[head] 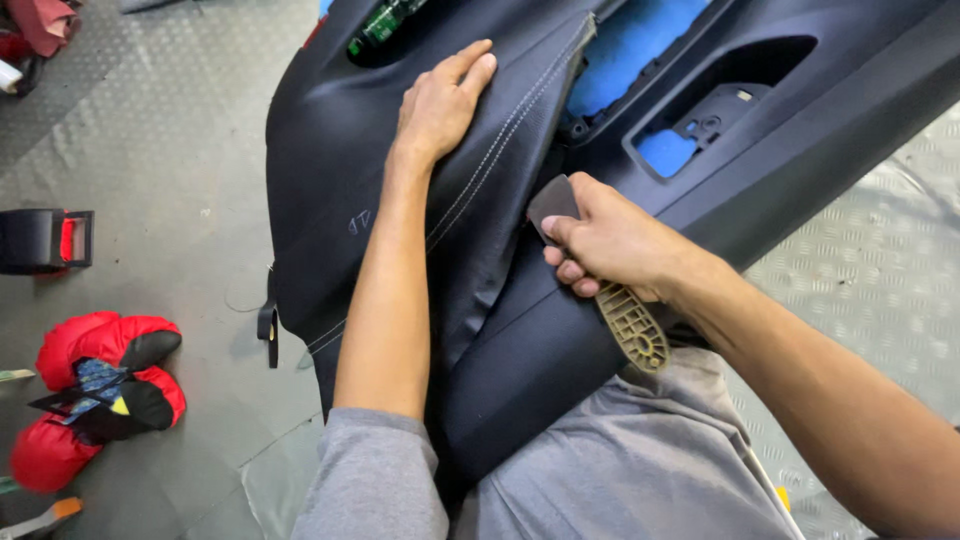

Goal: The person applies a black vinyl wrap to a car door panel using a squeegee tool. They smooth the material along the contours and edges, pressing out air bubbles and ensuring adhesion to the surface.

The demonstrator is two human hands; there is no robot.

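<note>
A large black car door panel (330, 150) rests against my lap, with a stitched dark leather cover (500, 170) laid over its middle. My left hand (440, 105) lies flat on the cover near its upper edge, fingers together, pressing it down. My right hand (610, 245) is closed around a flat trim tool (630, 325) with a tan ribbed handle; the tool's dark blade (552, 203) sits at the cover's right edge where it meets the panel. Blue foam (640, 40) shows through the panel's openings.
The floor is grey metal tread plate (870, 270). A pair of red and black gloves (95, 390) lies at the left, with a black and red box-like object (45, 240) above it. An orange-tipped tool (45, 517) pokes in at the bottom left.
</note>
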